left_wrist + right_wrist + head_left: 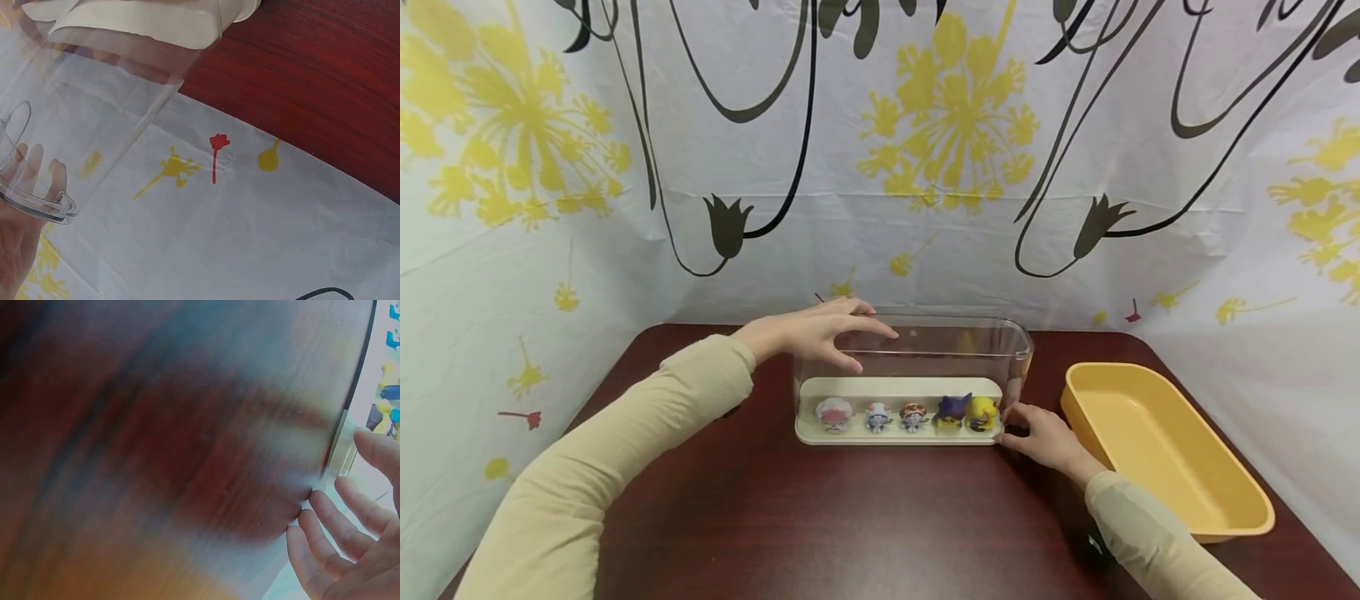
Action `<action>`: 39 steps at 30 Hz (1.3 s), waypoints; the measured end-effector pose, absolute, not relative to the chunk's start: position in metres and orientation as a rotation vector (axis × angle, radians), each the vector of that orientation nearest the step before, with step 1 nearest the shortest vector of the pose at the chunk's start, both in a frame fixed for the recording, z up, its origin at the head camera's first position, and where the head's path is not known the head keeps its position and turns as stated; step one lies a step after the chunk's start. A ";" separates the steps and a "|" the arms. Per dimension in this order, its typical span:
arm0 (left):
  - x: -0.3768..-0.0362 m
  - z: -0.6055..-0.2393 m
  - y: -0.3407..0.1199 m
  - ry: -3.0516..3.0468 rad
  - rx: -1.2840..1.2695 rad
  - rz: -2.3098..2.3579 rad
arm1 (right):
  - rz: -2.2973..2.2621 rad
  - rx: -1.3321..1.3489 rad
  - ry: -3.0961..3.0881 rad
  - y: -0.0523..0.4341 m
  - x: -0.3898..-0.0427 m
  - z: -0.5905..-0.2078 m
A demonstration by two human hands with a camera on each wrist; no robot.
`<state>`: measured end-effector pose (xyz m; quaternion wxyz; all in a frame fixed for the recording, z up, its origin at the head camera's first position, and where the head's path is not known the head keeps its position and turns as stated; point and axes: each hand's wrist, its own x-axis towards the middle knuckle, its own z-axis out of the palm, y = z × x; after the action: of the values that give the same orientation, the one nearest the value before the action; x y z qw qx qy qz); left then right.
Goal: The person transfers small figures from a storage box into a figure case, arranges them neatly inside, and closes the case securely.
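Five small toy figures [910, 415] in a row on a cream tray [808, 432], under a clear plastic cover [955, 354]. Right hand [1045, 437], fingers relaxed and apart, touches tray's near end. Left hand [816, 332] grips cover's top edge, fingers spread over it.
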<state>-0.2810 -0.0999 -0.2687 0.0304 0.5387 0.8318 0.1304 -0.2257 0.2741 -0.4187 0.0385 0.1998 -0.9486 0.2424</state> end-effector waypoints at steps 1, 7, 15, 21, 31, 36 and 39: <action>-0.281 -0.270 -0.100 2.565 1.655 0.402 | 0.744 0.615 -2.908 0.274 -0.226 -0.419; -0.280 -0.276 -0.099 2.574 1.639 0.400 | 0.734 0.607 -2.908 0.275 -0.226 -0.420; -0.278 -0.285 -0.097 2.610 1.559 0.361 | 0.713 0.598 -2.910 0.274 -0.226 -0.420; -0.276 -0.288 -0.098 2.622 1.542 0.369 | 0.705 0.619 -2.903 0.274 -0.226 -0.419; -0.277 -0.296 -0.099 2.622 1.598 0.375 | 0.693 0.611 -2.898 0.273 -0.224 -0.419; -0.277 -0.301 -0.100 2.613 1.603 0.368 | 0.696 0.612 -2.906 0.273 -0.223 -0.419; -0.277 -0.303 -0.101 2.612 1.591 0.375 | 0.696 0.607 -2.912 0.273 -0.223 -0.418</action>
<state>-0.2768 -0.1009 -0.3034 0.0301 0.5161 0.8473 0.1217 -0.2233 0.2730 -0.4185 0.0434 0.1985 -0.9523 0.2276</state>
